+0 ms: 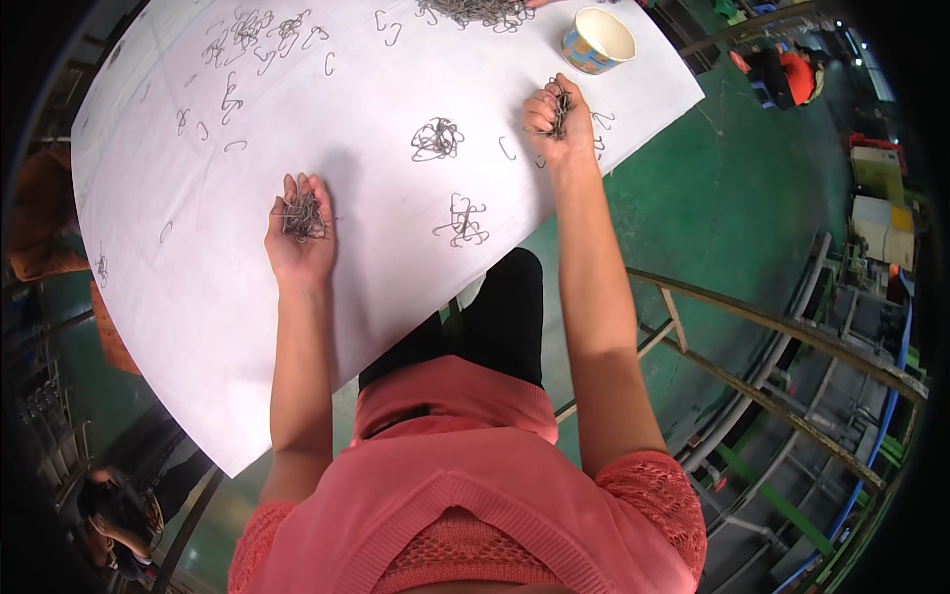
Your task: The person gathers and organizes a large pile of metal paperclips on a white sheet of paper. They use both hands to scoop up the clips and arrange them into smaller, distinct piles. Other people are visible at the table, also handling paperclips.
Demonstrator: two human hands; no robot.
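Note:
My left hand (pixel 302 255) is palm up over the white tabletop (pixel 376 79), its fingers curled round a clump of bent metal wire hooks (pixel 303 216). Farther right, my right hand (pixel 569 139) is closed around a smaller bunch of the same hooks (pixel 561 111). It is near a paper tub (pixel 584 54) with a coloured side. Between my hands lies a tangled pile of hooks (pixel 436 139). Nearer to me is a looser pile (pixel 462 222). A few single hooks lie beside my right hand.
More hooks (pixel 247 32) are scattered at the far left, and a large heap (pixel 480 10) lies at the far edge. Part of another person's hand (pixel 535 3) shows beside that heap. Metal rails (pixel 762 307) stand to the right above the green floor. A person (pixel 124 520) is at lower left.

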